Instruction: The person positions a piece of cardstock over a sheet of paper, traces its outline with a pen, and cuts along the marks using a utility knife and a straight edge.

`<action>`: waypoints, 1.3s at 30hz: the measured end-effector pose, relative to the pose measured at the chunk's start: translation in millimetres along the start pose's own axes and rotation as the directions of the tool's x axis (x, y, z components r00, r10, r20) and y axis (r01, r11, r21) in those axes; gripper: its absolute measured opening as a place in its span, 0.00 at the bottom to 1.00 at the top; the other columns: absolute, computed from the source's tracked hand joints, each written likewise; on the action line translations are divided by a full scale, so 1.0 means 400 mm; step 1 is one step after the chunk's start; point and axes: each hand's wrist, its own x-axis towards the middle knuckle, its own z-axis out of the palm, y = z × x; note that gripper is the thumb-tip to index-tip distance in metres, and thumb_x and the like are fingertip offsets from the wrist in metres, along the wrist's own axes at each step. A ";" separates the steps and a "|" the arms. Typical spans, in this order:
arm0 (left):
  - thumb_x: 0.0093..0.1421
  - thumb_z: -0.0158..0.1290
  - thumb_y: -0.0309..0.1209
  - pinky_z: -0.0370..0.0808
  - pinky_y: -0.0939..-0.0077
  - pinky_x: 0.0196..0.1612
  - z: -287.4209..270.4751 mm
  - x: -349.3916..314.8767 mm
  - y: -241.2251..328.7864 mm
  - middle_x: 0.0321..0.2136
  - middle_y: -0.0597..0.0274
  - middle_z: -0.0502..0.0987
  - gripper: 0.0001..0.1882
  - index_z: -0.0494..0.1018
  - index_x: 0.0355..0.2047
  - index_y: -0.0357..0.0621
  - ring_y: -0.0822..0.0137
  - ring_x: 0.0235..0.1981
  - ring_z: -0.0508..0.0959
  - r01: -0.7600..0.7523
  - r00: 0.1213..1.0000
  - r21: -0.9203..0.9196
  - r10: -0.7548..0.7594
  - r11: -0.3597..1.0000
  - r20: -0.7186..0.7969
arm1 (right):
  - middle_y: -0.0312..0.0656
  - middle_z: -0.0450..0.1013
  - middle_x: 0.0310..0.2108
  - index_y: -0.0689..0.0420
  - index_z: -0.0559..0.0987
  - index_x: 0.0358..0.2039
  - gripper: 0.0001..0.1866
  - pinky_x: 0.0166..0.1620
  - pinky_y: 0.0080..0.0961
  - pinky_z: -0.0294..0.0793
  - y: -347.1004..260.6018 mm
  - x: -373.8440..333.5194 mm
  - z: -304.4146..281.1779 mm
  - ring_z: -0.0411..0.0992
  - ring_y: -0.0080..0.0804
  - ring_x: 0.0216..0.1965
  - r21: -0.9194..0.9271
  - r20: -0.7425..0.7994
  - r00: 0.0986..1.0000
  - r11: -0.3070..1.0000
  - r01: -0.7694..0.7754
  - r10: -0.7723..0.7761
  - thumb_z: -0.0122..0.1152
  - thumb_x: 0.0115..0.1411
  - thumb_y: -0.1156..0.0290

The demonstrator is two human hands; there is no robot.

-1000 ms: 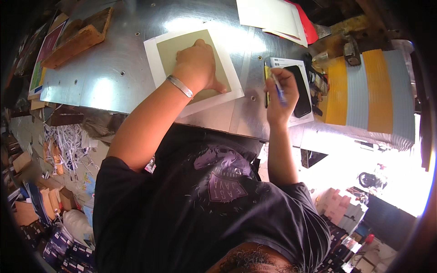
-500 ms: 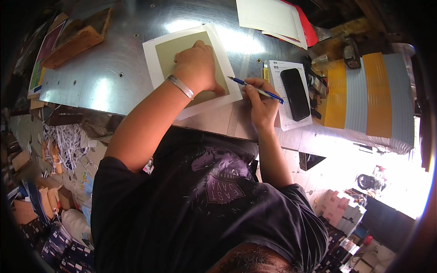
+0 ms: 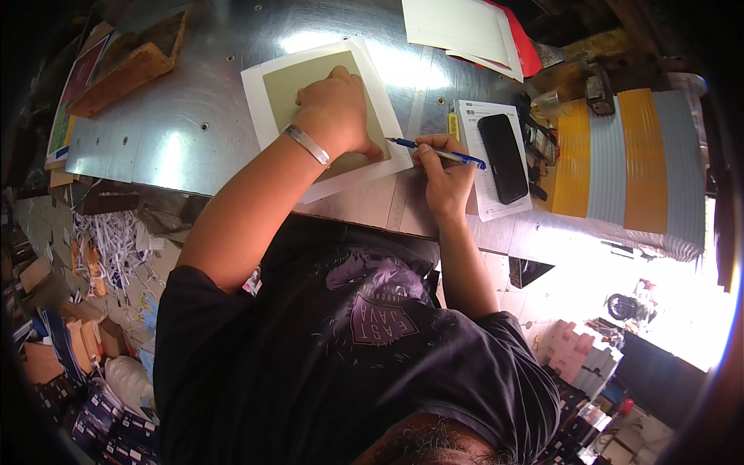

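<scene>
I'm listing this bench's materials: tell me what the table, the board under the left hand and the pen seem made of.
Table: smooth metal, perhaps steel; silvery, throwing bright glare.
Board: probably matt cardboard; flat, greyish-tan, without shine.
Pen: likely smooth plastic, judging by its blue and pale barrel.

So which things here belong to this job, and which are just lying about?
Seemingly in use:
pen, in your right hand
card, under your left hand
white paper beneath the card

Probably just lying about:
phone, on a printed sheet
piece of wood
</scene>
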 end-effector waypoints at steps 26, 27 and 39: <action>0.35 0.76 0.72 0.83 0.52 0.56 -0.001 0.021 0.004 0.59 0.50 0.73 0.66 0.68 0.62 0.34 0.50 0.55 0.84 0.031 0.997 -0.021 -0.029 0.999 0.074 | 0.42 0.84 0.31 0.60 0.85 0.38 0.09 0.37 0.27 0.77 -0.066 0.056 0.007 0.79 0.27 0.31 -0.412 0.240 0.971 0.907 0.088 0.015 0.67 0.61 0.69; 0.34 0.75 0.72 0.84 0.58 0.52 0.006 0.020 0.002 0.56 0.50 0.74 0.64 0.70 0.59 0.33 0.53 0.52 0.85 0.021 0.999 -0.006 -0.021 1.000 0.034 | 0.42 0.83 0.31 0.61 0.85 0.38 0.09 0.37 0.27 0.77 -0.064 0.054 0.004 0.79 0.27 0.31 -0.403 0.241 0.970 0.911 0.084 0.017 0.67 0.61 0.69; 0.32 0.74 0.75 0.87 0.63 0.45 0.027 0.020 -0.001 0.51 0.50 0.76 0.64 0.72 0.55 0.31 0.55 0.46 0.87 0.011 0.999 0.041 -0.009 0.999 -0.046 | 0.43 0.82 0.30 0.62 0.85 0.37 0.09 0.36 0.26 0.76 -0.069 0.024 -0.012 0.78 0.26 0.30 -0.415 0.245 0.969 0.906 0.078 0.029 0.66 0.60 0.71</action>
